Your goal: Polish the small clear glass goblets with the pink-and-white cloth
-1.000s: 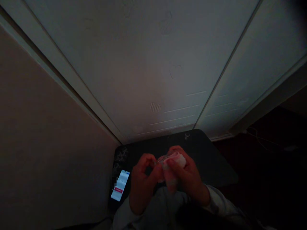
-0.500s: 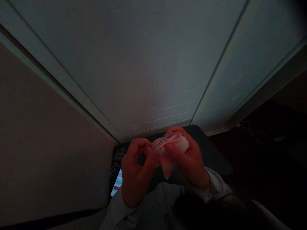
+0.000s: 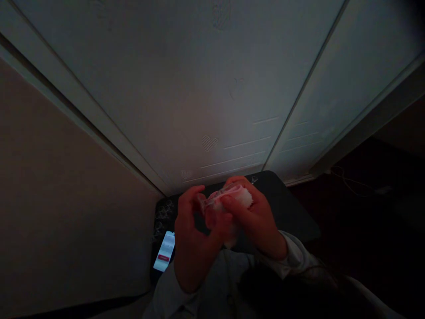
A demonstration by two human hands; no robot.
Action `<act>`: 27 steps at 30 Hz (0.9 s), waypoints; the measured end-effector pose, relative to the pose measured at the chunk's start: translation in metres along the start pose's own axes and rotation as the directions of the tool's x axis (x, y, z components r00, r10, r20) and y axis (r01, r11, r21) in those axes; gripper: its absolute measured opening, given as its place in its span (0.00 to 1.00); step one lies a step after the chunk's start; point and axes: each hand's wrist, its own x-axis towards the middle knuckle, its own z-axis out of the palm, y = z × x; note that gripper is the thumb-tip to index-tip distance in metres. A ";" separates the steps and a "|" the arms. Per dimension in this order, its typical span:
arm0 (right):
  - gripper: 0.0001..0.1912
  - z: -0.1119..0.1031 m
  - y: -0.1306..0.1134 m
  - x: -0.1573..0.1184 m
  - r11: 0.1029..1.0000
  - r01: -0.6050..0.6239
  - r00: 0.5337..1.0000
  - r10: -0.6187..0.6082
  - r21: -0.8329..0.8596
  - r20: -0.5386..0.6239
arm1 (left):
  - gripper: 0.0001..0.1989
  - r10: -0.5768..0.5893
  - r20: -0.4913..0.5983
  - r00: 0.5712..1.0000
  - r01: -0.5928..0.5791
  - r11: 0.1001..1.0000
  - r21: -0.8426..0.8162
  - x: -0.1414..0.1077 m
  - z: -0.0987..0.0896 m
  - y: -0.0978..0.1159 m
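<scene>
My right hand (image 3: 260, 221) grips a small pink and white fluffy cloth item (image 3: 244, 197), its thumb pressed on top and its fingers behind. At the left end of the cloth, a small clear plastic piece (image 3: 201, 201) sits between the fingers and thumb of my left hand (image 3: 195, 239). The left thumb lies against the lower part of the cloth. Dim light and the fingers hide the exact shape of both items.
Below my hands is a dark table (image 3: 292, 217). A lit phone (image 3: 165, 251) and several clear plastic pieces (image 3: 164, 209) lie at its left side. Another small clear piece (image 3: 254, 179) rests near the back edge. Pale panels (image 3: 186, 88) stand behind, and a cable (image 3: 347, 179) lies right.
My left hand has shifted slightly right and turned, showing more of the phone. The cloth has moved a little left, and the clear piece at its left end is more visible.
</scene>
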 end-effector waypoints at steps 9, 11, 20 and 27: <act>0.12 0.011 -0.015 0.005 0.997 -0.047 0.999 0.046 0.062 0.020 | 0.34 0.033 -0.032 0.999 -0.032 0.999 0.032 -0.002 0.011 0.008; 0.13 0.012 -0.016 0.005 0.996 -0.059 0.998 0.057 0.067 0.033 | 0.35 0.020 -0.020 1.000 -0.019 0.999 0.048 -0.003 0.011 0.010; 0.14 0.009 -0.012 0.004 0.997 -0.069 0.996 0.067 0.039 0.055 | 0.37 0.004 0.060 0.998 -0.010 0.995 0.098 -0.004 0.006 0.007; 0.12 0.007 -0.007 0.005 0.999 -0.042 0.999 0.043 -0.031 0.031 | 0.32 -0.019 0.084 0.996 0.012 0.997 0.080 -0.003 0.003 0.002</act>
